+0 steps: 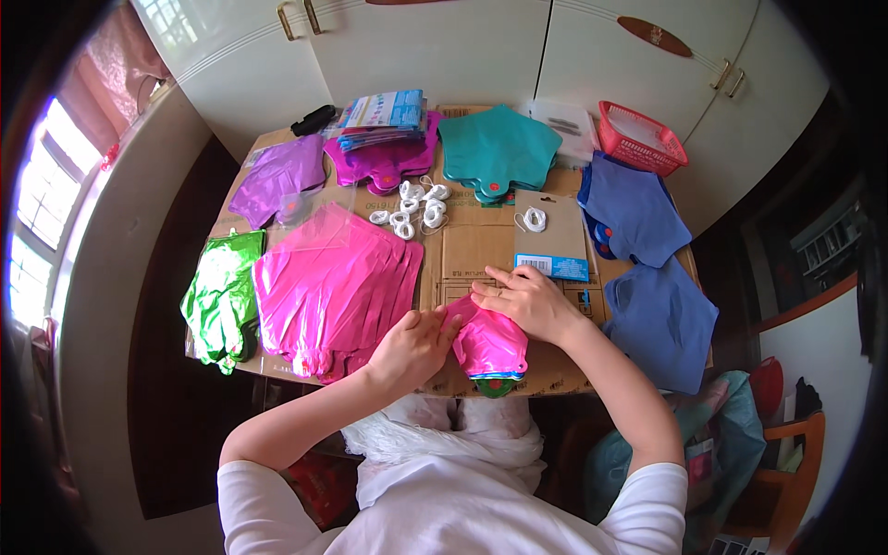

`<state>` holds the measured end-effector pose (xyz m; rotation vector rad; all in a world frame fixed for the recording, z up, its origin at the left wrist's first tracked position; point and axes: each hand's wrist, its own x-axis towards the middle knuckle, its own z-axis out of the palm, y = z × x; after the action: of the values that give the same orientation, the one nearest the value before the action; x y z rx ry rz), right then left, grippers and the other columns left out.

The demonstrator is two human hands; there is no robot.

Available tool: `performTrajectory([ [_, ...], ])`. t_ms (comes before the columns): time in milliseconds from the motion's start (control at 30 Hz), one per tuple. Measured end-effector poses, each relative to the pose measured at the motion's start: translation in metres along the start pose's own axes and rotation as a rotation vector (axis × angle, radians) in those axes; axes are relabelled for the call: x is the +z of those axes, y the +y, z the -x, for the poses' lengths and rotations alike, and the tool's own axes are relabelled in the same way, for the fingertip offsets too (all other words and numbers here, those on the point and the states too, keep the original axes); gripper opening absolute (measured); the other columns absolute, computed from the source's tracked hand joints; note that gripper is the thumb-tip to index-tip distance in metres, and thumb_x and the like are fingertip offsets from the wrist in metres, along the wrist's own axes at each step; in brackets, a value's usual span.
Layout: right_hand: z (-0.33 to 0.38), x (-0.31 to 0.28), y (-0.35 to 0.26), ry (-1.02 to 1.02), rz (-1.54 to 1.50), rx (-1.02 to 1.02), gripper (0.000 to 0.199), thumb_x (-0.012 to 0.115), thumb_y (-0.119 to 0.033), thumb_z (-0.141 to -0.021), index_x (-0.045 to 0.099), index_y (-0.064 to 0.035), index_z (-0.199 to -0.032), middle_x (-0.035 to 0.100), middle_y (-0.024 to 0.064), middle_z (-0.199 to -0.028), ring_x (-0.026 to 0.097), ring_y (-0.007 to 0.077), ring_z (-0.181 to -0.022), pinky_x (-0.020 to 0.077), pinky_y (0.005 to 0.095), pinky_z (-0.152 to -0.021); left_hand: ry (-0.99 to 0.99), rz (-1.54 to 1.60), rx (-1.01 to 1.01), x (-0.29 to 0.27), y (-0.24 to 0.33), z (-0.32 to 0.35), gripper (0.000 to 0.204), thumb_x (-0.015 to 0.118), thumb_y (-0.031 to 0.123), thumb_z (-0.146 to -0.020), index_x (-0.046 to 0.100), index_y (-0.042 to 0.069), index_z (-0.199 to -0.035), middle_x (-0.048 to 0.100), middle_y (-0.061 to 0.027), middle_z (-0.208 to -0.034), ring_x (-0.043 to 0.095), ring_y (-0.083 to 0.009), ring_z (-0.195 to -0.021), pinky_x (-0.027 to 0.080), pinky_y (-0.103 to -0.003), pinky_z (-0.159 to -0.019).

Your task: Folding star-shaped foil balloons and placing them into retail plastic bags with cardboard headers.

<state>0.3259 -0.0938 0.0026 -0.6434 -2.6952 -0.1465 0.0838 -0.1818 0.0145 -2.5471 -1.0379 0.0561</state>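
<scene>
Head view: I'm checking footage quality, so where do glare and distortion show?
In the head view, the window is washed out; also there, the green foil and the handled pink foil glint; the head view's fisheye bends the cupboard doors toward its black rim.

On the worktop (467, 250) I see one open passage: the bare cardboard in the middle, going up toward the teal foil pile (499, 148), which closes its far end. On the left, the wide pink foil pile (338, 287) and the white string coils (435, 213) stand in the way. On the right, a flat backing card (555, 222) is low, and a hand could pass above it; two blue foil piles (634, 213) occupy the space beyond. At the front, the left hand (416, 344), right hand (532, 303) and small pink foil bundle (490, 344) block the way.
</scene>
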Motion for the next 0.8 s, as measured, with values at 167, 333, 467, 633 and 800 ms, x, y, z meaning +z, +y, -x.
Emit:
performTrajectory([
  [167,0.007,-0.014,-0.012,-0.052,0.011,0.040,0.037,0.051,-0.013,-0.087,0.060,-0.0154,-0.123,0.056,0.0004,-0.134,0.050,0.0223,-0.125,0.0365,0.0319,-0.099,0.036,0.140,-0.031,-0.005,-0.002,0.010,0.055,0.049,0.019,-0.084,0.044,0.008,-0.138,0.056,-0.0170,-0.125,0.049,-0.0260,-0.119,0.036,-0.037,-0.097],
  [333,0.010,-0.016,-0.018,-0.052,-0.027,-0.052,0.041,0.053,-0.016,-0.085,0.059,-0.0110,-0.125,0.056,0.0047,-0.133,0.051,0.0214,-0.125,0.0366,0.0367,-0.104,0.031,0.181,-0.046,-0.006,-0.001,0.011,0.056,0.049,0.018,-0.084,0.043,0.009,-0.139,0.055,-0.0192,-0.126,0.049,-0.0294,-0.122,0.036,-0.039,-0.097],
  [467,0.021,-0.019,-0.029,-0.123,-0.193,-0.062,0.043,0.051,-0.011,-0.083,0.058,-0.0093,-0.126,0.056,0.0073,-0.133,0.050,0.0196,-0.126,0.0356,0.0390,-0.108,0.020,0.195,-0.034,-0.006,-0.003,0.012,0.056,0.049,0.018,-0.085,0.043,0.009,-0.139,0.054,-0.0201,-0.127,0.050,-0.0301,-0.121,0.036,-0.039,-0.097],
  [633,0.027,-0.021,-0.032,-0.196,-0.133,-0.056,0.054,0.058,-0.024,-0.081,0.052,-0.0079,-0.133,0.051,0.0084,-0.138,0.043,0.0206,-0.132,0.0288,0.0425,-0.113,0.029,0.254,-0.025,-0.014,-0.004,0.010,0.060,0.058,0.023,-0.080,0.045,0.008,-0.137,0.053,-0.0205,-0.128,0.049,-0.0309,-0.122,0.036,-0.040,-0.098],
  [800,0.030,-0.038,-0.045,-0.320,-0.202,-0.012,0.090,0.068,-0.053,-0.070,0.039,-0.0051,-0.141,0.039,0.0110,-0.147,0.032,0.0235,-0.139,0.0217,0.0445,-0.115,0.050,0.440,-0.042,-0.034,0.008,0.021,0.068,0.068,0.035,-0.074,0.050,0.005,-0.132,0.053,-0.0175,-0.131,0.046,-0.0313,-0.126,0.033,-0.041,-0.105],
])
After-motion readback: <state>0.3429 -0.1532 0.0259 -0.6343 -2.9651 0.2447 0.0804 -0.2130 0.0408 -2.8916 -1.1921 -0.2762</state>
